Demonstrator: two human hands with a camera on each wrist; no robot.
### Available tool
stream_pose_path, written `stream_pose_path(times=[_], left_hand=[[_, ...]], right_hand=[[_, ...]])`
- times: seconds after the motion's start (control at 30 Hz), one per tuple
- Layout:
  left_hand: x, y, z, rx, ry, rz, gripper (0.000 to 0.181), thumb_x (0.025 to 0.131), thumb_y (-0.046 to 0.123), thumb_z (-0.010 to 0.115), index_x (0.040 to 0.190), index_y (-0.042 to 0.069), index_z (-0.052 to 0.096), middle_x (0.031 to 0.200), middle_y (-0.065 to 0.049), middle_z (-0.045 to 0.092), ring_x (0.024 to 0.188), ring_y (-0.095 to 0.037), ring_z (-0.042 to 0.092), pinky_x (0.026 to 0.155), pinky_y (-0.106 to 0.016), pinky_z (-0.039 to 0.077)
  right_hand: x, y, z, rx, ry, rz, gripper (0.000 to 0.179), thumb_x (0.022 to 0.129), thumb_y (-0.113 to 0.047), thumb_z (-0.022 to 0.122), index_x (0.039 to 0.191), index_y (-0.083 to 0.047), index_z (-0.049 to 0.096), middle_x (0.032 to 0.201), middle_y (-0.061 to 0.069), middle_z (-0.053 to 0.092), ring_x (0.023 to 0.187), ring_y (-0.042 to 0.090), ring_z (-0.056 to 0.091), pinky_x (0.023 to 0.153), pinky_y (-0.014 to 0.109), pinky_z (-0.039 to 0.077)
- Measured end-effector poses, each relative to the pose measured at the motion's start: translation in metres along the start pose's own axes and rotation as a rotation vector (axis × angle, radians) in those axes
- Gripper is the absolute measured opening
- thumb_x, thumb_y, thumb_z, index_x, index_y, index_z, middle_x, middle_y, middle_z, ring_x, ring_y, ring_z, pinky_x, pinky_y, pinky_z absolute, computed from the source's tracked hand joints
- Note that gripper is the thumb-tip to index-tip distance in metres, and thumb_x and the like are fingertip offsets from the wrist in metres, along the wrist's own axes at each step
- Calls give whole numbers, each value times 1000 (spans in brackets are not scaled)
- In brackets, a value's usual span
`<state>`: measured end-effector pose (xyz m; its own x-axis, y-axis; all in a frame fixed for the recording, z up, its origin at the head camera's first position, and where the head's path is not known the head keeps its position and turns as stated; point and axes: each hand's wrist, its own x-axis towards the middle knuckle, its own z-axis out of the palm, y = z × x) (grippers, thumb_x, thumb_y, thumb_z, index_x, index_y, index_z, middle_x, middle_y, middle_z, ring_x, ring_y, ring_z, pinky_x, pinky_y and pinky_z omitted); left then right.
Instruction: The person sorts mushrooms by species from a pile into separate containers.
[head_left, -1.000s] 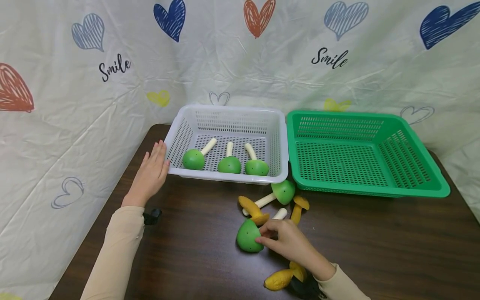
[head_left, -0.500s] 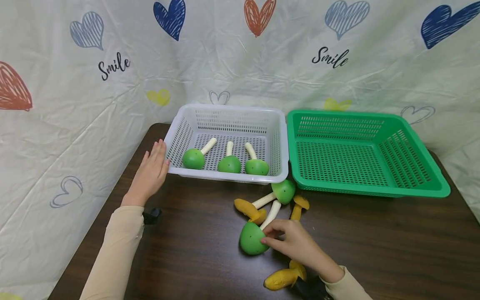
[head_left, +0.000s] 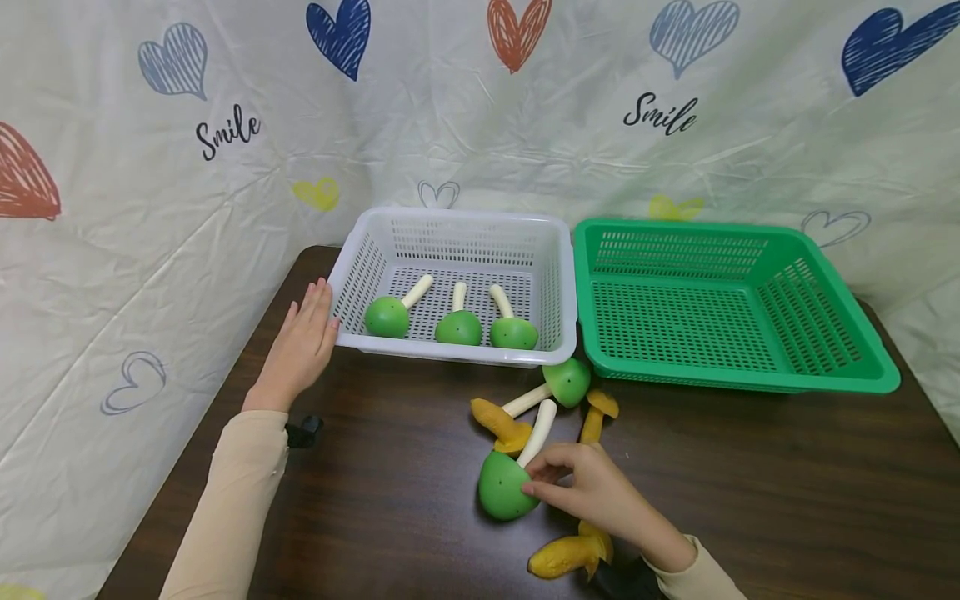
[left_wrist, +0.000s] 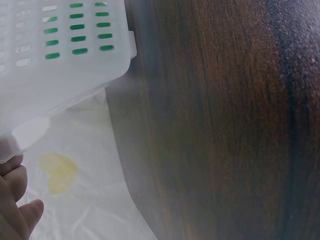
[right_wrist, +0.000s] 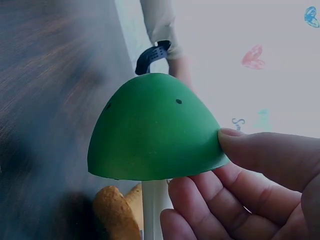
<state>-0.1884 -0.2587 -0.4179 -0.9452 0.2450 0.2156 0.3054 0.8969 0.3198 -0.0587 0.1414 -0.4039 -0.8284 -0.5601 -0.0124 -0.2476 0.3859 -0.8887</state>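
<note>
My right hand [head_left: 592, 487] pinches a green toy mushroom [head_left: 504, 487] by the rim of its cap, the white stem pointing away from me. In the right wrist view the thumb presses on the outside of the green cap [right_wrist: 155, 130] and the fingers curl under its edge. My left hand [head_left: 296, 354] lies with straight fingers against the left side of the white basket [head_left: 450, 354]. Inside that basket lie three green mushrooms, one of them the middle mushroom [head_left: 459, 327]. A yellow-brown mushroom [head_left: 491, 417] lies just beyond the held mushroom.
Another green mushroom [head_left: 567, 383] lies at the white basket's front right corner. A yellow-brown mushroom [head_left: 592, 417] stands out beyond my right hand, and a further one [head_left: 562, 557] lies nearer me. A green basket [head_left: 750, 379] adjoins the white one. Behind hangs a heart-printed cloth [head_left: 480, 125].
My right hand has turned the held green mushroom so its stem points further away, and drawn it slightly nearer. The neighbouring yellow-brown mushroom has shifted a little. My left hand stays put.
</note>
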Motion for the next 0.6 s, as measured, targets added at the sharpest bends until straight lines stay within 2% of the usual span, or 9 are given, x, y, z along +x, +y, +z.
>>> stream_pose_path(times=[0.27, 0.43, 0.6], left_hand=[[0, -2, 0, -6, 5, 3, 56, 103, 24, 32, 147, -7, 16, 155, -19, 13, 143, -31, 10, 112, -52, 9], [0, -2, 0, -4, 6, -1, 56, 103, 24, 33, 148, -6, 16, 155, -18, 13, 143, -30, 10, 112, -53, 10], [0, -2, 0, -1, 6, -1, 56, 102, 23, 34, 147, -6, 17, 155, -18, 14, 143, -30, 10, 111, -54, 11]], right_hand=[[-1, -7, -4, -13, -28, -161, 3, 85, -9, 70, 88, -10, 70, 86, -4, 68, 76, 5, 63, 67, 27, 54], [1, -12, -9, -67, -59, -257, 4, 86, -10, 69, 90, -10, 69, 86, -4, 68, 78, 3, 63, 67, 24, 53], [3, -18, -17, -153, -71, -402, 9, 84, -7, 70, 91, -13, 69, 84, -7, 65, 73, -1, 57, 62, 18, 50]])
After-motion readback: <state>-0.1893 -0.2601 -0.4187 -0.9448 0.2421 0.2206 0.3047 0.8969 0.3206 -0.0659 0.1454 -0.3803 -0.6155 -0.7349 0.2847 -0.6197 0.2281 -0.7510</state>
